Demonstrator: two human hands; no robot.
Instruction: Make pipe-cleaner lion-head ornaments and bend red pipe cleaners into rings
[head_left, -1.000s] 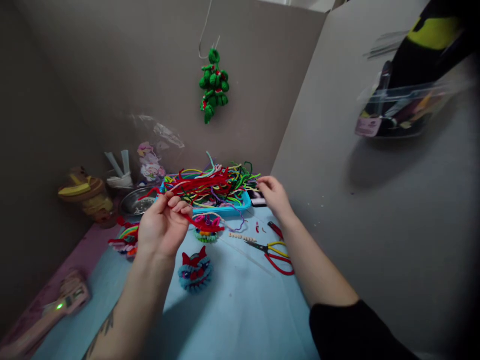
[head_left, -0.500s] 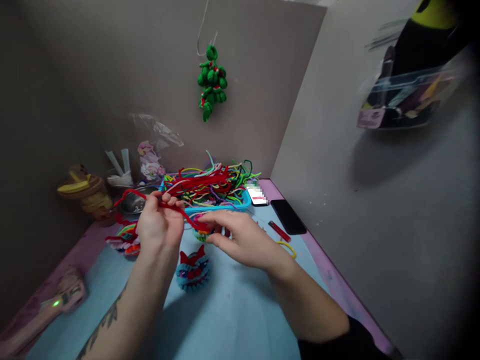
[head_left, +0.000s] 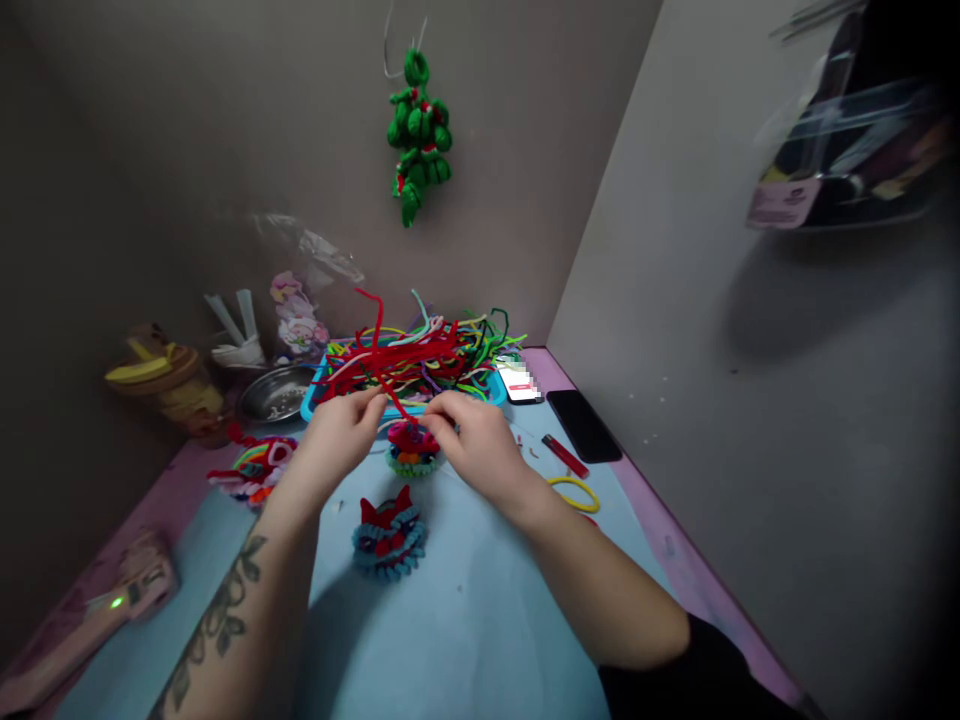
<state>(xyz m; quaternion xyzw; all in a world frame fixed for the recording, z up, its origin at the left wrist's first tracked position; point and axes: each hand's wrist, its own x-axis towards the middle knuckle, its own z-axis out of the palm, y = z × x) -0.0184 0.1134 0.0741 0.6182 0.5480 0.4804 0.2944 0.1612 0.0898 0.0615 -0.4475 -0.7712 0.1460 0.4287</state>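
Red chenille stem (head_left: 377,345) is the work item: we hold it over the blue mat (head_left: 480,610), its free end rising above the tray and its lower end running down to a small round pipe-cleaner piece (head_left: 411,452). Our left hand (head_left: 337,435) pinches the stem between thumb and fingertips. Our right hand (head_left: 474,448) sits close beside it, fingertips closed at the stem's lower end just above the round piece; the exact contact point is partly hidden. A blue tray (head_left: 311,400) heaped with mixed pipe cleaners lies just behind the hands. A blue-and-red finished figure (head_left: 388,535) lies nearer us. To the left are a multicoloured figure (head_left: 255,468) and a metal bowl (head_left: 274,395). To the right are a red lighter (head_left: 561,455) and a black phone (head_left: 583,425).
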